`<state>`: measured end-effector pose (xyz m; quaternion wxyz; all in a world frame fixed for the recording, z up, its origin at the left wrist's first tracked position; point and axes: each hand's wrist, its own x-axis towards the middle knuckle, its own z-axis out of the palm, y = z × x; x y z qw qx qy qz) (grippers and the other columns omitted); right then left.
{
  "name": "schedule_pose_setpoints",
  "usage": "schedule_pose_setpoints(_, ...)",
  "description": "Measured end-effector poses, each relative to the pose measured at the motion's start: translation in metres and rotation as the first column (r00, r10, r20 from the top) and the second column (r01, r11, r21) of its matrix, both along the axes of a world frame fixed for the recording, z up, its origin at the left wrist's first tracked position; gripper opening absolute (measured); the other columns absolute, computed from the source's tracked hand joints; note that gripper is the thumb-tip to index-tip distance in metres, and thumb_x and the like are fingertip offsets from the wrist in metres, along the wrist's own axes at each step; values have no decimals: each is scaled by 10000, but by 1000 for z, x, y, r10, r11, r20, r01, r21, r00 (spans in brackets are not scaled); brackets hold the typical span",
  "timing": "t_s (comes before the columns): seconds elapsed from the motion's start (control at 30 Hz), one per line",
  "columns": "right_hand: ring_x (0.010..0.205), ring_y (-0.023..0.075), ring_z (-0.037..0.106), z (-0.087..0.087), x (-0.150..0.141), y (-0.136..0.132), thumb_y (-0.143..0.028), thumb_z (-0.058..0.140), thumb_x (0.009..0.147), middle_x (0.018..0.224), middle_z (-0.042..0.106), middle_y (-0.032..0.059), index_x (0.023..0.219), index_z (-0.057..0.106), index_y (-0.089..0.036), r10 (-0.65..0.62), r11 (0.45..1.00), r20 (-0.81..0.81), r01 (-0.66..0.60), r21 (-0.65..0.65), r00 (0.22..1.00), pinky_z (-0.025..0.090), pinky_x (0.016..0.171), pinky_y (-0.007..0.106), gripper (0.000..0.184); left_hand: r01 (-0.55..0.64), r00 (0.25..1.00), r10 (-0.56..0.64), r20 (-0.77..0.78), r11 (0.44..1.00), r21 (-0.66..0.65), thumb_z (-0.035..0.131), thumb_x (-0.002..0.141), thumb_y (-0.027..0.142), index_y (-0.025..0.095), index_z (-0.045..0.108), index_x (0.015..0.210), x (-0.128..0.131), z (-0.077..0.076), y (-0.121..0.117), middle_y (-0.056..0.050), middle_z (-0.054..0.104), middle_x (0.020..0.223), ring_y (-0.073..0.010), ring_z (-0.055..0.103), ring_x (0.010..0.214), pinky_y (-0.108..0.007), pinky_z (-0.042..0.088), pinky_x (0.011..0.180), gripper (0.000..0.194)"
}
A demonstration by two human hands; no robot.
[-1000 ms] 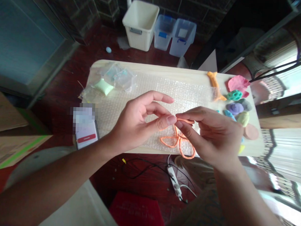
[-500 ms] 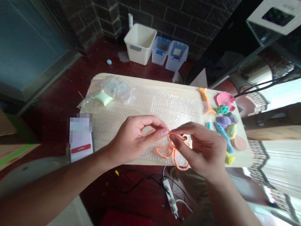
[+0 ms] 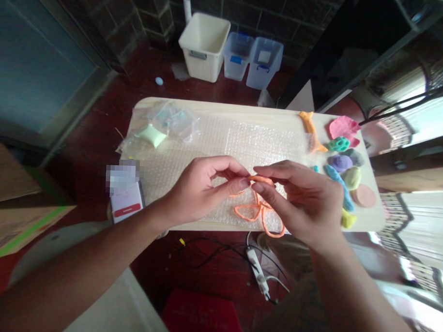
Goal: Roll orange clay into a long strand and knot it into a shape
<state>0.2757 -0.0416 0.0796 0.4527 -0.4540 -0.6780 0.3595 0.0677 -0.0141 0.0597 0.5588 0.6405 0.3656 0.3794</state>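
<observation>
Both my hands are raised over the middle of the table, fingertips almost meeting. Between thumb and forefinger my left hand pinches one part of a thin orange clay-like strand. My right hand pinches the same strand just to the right, thumb below and fingers above. From there the strand hangs down and lies in loose loops on clear bubble wrap. My fingers cover part of the strand.
On the table's right side lie an orange forked piece, a pink shape, a blue strip and several other coloured lumps. At left are a pale green packet and a phone. Bins stand beyond; a power strip is below.
The camera view has shifted, so the table sits higher in the picture. My right fingertips are a little further apart around the strand. Both hands stay close together on it.
</observation>
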Motion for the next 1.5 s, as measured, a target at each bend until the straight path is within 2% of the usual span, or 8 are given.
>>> schedule_pose_setpoints(0.27,800,222,743,2,3,2,-250,785,917,907,807,61,998,834,-265,-11,998,48,9,58,999,615,744,379,96,4,999,-3,34,1000,-11,752,927,324,172,718,1185,2,-2,-1,-98,785,1085,-220,748,1002,-295,600,855,302)
schedule_pose_setpoints(0.47,771,210,749,2,5,2,-216,806,896,907,815,53,1009,846,-262,-27,997,49,23,76,998,620,700,358,128,-59,998,59,10,998,20,726,948,321,172,778,959,2,-5,0,-75,803,941,-205,758,879,-284,600,783,158)
schedule_pose_setpoints(0.67,755,201,742,3,8,3,-202,827,875,890,815,48,1006,847,-257,-54,997,30,52,51,998,616,678,347,144,-22,1000,23,-9,996,85,786,897,353,186,706,1231,-1,-8,4,-115,767,1156,-242,717,1087,-350,568,964,382)
schedule_pose_setpoints(0.83,767,194,738,3,8,5,-187,820,877,897,815,50,983,842,-238,-43,999,19,43,32,999,606,704,343,119,22,995,-10,-103,993,114,636,1010,347,171,754,959,-3,-13,4,-58,761,885,-175,700,813,-273,549,757,218)
schedule_pose_setpoints(1.1,784,190,732,-1,7,5,-180,789,898,906,808,42,991,825,-235,12,1000,9,-12,19,1000,566,716,332,114,38,994,-38,102,999,2,691,980,374,162,693,1210,1,-13,1,-93,762,1046,-199,723,944,-287,571,816,313)
schedule_pose_setpoints(1.27,814,194,742,-4,4,4,-171,774,905,929,808,43,1014,818,-232,60,998,16,-60,-22,998,568,732,328,132,19,999,-20,32,999,37,655,1005,355,155,728,1044,0,-10,0,-72,762,952,-169,709,844,-258,553,735,216)
schedule_pose_setpoints(1.4,783,181,733,-2,7,5,-170,792,888,908,810,38,983,824,-235,-19,1000,19,18,4,1000,558,711,317,120,58,996,-50,-74,992,112,731,949,376,169,669,1239,-2,-16,4,-74,748,1044,-197,703,965,-300,547,869,361)
schedule_pose_setpoints(1.5,776,171,738,1,10,8,-161,816,866,887,813,32,958,828,-227,-104,994,-31,105,13,994,581,713,299,114,108,982,-82,-170,983,148,640,1010,360,161,715,1073,-3,-23,8,-60,747,990,-179,689,927,-288,519,849,222)
